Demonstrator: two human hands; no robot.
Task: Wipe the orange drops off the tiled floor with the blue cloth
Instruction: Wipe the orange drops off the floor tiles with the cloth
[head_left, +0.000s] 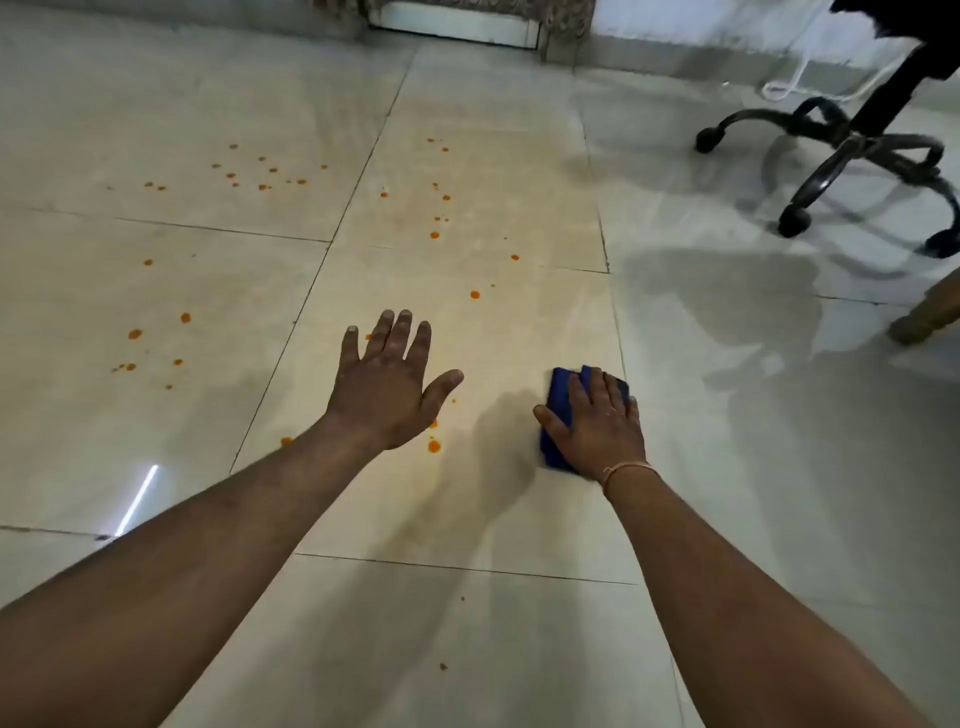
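Note:
My right hand (597, 423) lies flat on the folded blue cloth (553, 452), pressing it onto the pale tiled floor (467, 519). My left hand (387, 382) is spread open with fingers apart, just above or on the floor to the left of the cloth, holding nothing. Orange drops are scattered over the tiles: a few next to my left wrist (434, 445), a cluster at the left (135, 334), and several farther off (435, 235). Some drops lie hidden under my left hand.
A black office chair's wheeled base (852, 150) stands at the far right. A wooden furniture leg (924, 314) touches the floor at the right edge. A door threshold (457, 26) lies at the far wall. A white cable (795, 85) hangs beside the chair.

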